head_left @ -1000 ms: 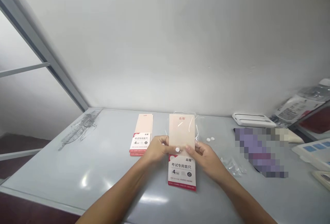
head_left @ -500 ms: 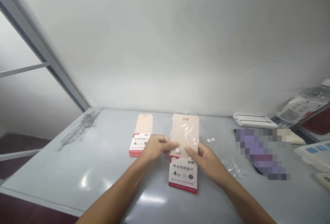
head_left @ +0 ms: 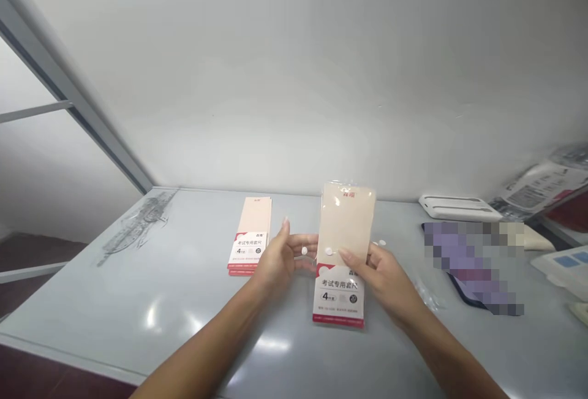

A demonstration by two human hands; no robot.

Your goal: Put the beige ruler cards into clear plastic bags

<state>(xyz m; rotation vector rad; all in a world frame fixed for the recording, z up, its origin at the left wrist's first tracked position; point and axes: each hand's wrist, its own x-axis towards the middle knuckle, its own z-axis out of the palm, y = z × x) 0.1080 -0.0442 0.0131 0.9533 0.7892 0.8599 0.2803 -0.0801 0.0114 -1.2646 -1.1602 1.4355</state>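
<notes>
A packet [head_left: 345, 218] between two hands

Head view: the right hand [head_left: 386, 273] pinches the packet's right edge, thumb on its face. The left hand [head_left: 278, 261] is spread, fingers extended rightward at the packet's left edge; contact cannot be told. Its long axis runs forward.

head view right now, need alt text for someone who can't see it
The right hand holds a beige, white and red packet over a grey table; the open left hand is at the packet's left edge. Similar packets are stacked to the left, and a pixelated purple item lies to the right.
</notes>
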